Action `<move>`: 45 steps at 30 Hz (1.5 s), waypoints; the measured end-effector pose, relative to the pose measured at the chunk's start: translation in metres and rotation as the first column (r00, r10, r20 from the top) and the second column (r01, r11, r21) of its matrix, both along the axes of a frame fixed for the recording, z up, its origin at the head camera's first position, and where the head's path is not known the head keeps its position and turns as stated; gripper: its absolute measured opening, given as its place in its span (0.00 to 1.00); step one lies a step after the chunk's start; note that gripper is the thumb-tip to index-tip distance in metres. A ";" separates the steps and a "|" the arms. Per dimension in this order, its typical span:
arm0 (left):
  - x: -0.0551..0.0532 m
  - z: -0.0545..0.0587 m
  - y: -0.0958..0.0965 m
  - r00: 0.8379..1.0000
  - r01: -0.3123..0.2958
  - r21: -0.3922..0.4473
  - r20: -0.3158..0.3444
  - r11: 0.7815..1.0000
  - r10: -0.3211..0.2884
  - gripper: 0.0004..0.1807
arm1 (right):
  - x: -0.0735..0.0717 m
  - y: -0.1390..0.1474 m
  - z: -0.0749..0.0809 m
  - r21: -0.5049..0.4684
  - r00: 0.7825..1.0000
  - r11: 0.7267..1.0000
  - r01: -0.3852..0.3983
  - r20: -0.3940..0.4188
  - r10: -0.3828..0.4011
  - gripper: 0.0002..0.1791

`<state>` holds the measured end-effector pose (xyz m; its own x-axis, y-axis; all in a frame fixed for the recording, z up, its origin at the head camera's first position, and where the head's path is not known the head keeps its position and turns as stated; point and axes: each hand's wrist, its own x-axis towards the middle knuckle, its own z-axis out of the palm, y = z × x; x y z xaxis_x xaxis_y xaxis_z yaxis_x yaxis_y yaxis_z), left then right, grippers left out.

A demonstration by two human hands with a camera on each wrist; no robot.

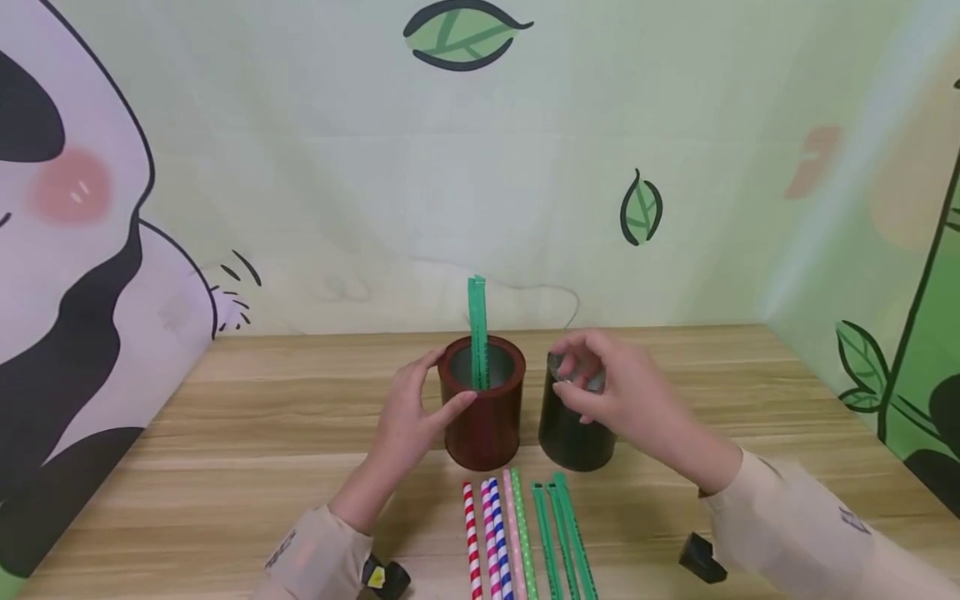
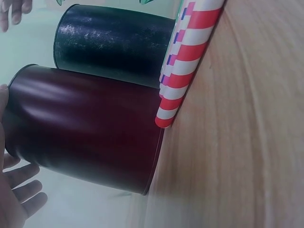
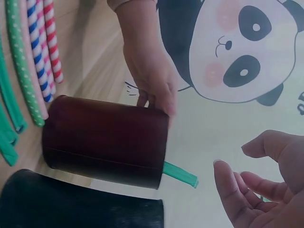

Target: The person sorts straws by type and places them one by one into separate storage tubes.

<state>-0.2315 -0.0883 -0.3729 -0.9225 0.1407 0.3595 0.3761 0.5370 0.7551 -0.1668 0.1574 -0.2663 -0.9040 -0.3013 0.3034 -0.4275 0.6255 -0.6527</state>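
The left hand (image 1: 408, 412) is resting, thumb and fingers spread, against the rim of a smooth, dark red cylindrical cup (image 1: 483, 429); slim green strips (image 1: 477, 321) are standing inside. The right hand (image 1: 626, 392) is hovering empty, fingers loosely bent, above a black cylindrical cup (image 1: 573, 429). A narrow gap is separating the cups. Patterned round straws (image 1: 501, 537) are lying nearer; wood-grain table (image 1: 262, 408) is extending left and right.

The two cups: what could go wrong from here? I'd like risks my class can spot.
1. The left hand touches the red cup's rim; a push there might tip it and spill the green strips inside.
2. The right hand is just above the black cup and could knock it.
3. The straws lie loose before the cups, so a brush could roll them.
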 end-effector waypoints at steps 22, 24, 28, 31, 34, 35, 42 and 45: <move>-0.001 -0.001 0.002 1.000 -0.001 -0.001 -0.010 1.000 0.001 0.41 | 0.017 0.021 -0.053 -0.035 0.994 0.999 -0.014 0.104 0.017 0.18; -0.001 -0.002 0.002 1.000 -0.004 -0.002 -0.010 1.000 0.004 0.41 | 0.018 0.020 -0.059 -0.022 0.991 1.000 -0.009 0.135 0.011 0.18; 0.000 -0.002 0.002 1.000 -0.011 0.001 -0.014 1.000 0.011 0.41 | 0.020 0.019 -0.072 0.014 0.984 1.000 0.007 0.179 -0.009 0.18; 0.000 -0.002 0.002 1.000 -0.013 0.000 -0.018 1.000 0.013 0.40 | 0.022 0.020 -0.082 0.033 0.980 0.999 0.008 0.197 -0.014 0.17; 0.000 -0.003 0.002 1.000 -0.010 0.000 -0.022 1.000 0.010 0.40 | 0.024 0.020 -0.092 0.025 0.972 1.000 -0.011 0.234 0.005 0.17; 0.000 -0.003 0.002 1.000 -0.009 0.002 -0.023 1.000 0.009 0.40 | 0.025 0.021 -0.096 0.021 0.968 1.000 -0.017 0.250 0.012 0.18; 0.000 -0.003 0.002 1.000 -0.005 0.003 -0.023 1.000 0.005 0.40 | 0.029 0.021 -0.116 0.017 0.943 0.999 -0.043 0.331 0.035 0.18; 0.000 -0.002 0.002 1.000 -0.004 0.004 -0.017 1.000 0.004 0.41 | 0.031 0.020 -0.122 0.014 0.932 0.999 -0.036 0.360 0.029 0.19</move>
<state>-0.2315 -0.0867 -0.3749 -0.9167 0.1358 0.3759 0.3871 0.5352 0.7508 -0.1361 0.1774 -0.3885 -0.9410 -0.3351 -0.0469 -0.1867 0.6297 -0.7541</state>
